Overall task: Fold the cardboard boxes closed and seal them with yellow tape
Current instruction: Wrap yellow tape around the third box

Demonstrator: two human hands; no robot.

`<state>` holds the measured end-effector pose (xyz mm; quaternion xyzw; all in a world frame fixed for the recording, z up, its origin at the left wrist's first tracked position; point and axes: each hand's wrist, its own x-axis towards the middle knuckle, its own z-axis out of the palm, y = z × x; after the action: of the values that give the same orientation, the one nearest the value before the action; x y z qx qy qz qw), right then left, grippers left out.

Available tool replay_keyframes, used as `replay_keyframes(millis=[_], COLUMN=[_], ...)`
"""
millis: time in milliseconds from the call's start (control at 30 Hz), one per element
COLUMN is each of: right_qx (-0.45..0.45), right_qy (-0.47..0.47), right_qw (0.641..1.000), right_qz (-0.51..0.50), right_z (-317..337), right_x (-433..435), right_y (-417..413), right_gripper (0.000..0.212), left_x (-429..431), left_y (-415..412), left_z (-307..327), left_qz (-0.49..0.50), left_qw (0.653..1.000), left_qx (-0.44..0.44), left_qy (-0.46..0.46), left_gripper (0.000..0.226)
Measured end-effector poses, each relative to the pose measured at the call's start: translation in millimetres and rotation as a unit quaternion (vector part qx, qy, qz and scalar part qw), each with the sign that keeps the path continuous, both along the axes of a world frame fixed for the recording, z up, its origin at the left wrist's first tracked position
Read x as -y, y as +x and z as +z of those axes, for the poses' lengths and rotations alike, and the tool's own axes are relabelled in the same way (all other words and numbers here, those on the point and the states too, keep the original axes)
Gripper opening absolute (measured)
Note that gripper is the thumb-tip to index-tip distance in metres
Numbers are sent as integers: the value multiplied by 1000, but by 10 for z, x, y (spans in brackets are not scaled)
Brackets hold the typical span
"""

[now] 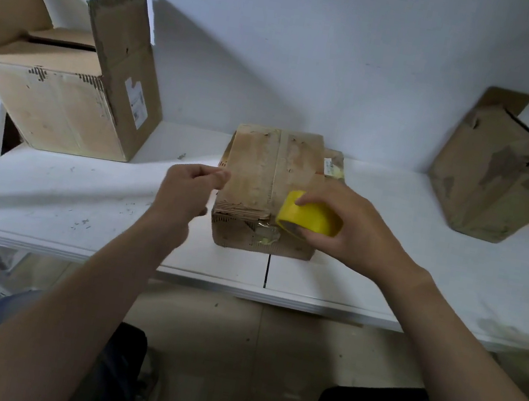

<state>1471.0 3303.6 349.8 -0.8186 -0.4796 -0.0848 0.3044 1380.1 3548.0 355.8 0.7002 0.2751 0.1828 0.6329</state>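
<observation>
Box [261,165], flaps folded shut, sits mid-desk [48,200] near the front edge. Right hand [359,238] grips the tape [310,217] on its near right corner, probably to start a strip. Left hand [185,191] curled beside the box, seemingly empty.

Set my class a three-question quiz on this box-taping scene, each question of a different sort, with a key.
1. True or false: the yellow tape roll lies loose on the table.
2. How many cardboard boxes are on the table? A two, B three, C four.
3. Fill in: the left box has its top flaps ____.
Key: 1 false, the right hand holds it at the middle box; 2 B, counting the right box; 3 open.
</observation>
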Motion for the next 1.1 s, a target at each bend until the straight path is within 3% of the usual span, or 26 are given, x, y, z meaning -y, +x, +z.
replay_keyframes(millis=[133, 500, 700, 833, 1100], right_qx=[31, -62, -26, -18, -18], right_qy=[-8, 12, -9, -65, -59], right_qw=[999, 998, 999, 997, 996], right_qz=[13, 18, 19, -33, -68], right_z=[17, -15, -34, -69, -242], right_x=[211, 368, 418, 575, 774], right_y=[116, 162, 165, 282, 413], right_gripper=[34, 33, 34, 34, 31], left_x=[-88, 38, 49, -144, -282], left_y=[-47, -33, -2, 10, -51], left_z=[-79, -212, -270, -282, -502], left_qz=[10, -3, -5, 45, 62], left_qw=[999, 999, 999, 999, 997], left_qx=[-12, -30, -32, -23, -48], left_qy=[-29, -28, -5, -7, 3], left_gripper=[10, 14, 12, 14, 10])
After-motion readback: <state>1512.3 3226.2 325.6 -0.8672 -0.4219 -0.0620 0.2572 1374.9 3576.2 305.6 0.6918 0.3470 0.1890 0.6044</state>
